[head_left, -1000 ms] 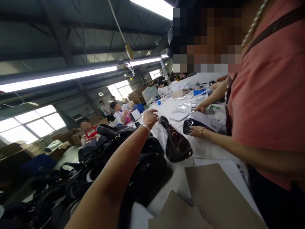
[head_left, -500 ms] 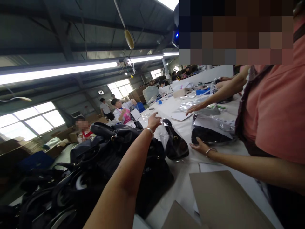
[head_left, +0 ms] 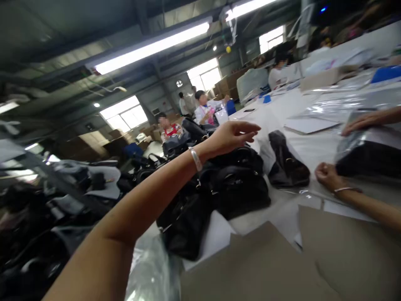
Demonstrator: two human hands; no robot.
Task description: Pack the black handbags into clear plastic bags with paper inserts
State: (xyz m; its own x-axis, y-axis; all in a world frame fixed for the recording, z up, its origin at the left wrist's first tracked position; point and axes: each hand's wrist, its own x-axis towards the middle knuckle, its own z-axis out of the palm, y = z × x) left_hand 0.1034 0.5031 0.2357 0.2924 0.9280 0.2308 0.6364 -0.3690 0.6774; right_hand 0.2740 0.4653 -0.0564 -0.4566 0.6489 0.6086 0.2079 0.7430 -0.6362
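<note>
1. Left hand (head_left: pixel 236 136) is reaching out, fingers loosely spread, nothing clamped in them that I can see. Right hand's out of frame, so can't tell what it's doing.
2. Biggest worry imo: the bangle (head_left: pixel 195 159) hangs over the pile of black bags (head_left: pixel 241 190), so a low sweep could snag a strap and drag the heap.
3. The plastic-wrapped bag (head_left: pixel 290 167) is just right of and below those fingertips, apparently not touching. That film looks slick, so a light pinch might slip.
4. A co-worker's hand (head_left: pixel 328 175) is just past it, beside another wrapped bag (head_left: pixel 372 161). Bumping seems possible.
5. Grey boards (head_left: pixel 257 267) lie closest to the camera; a dragged bag could knock them askew.
</note>
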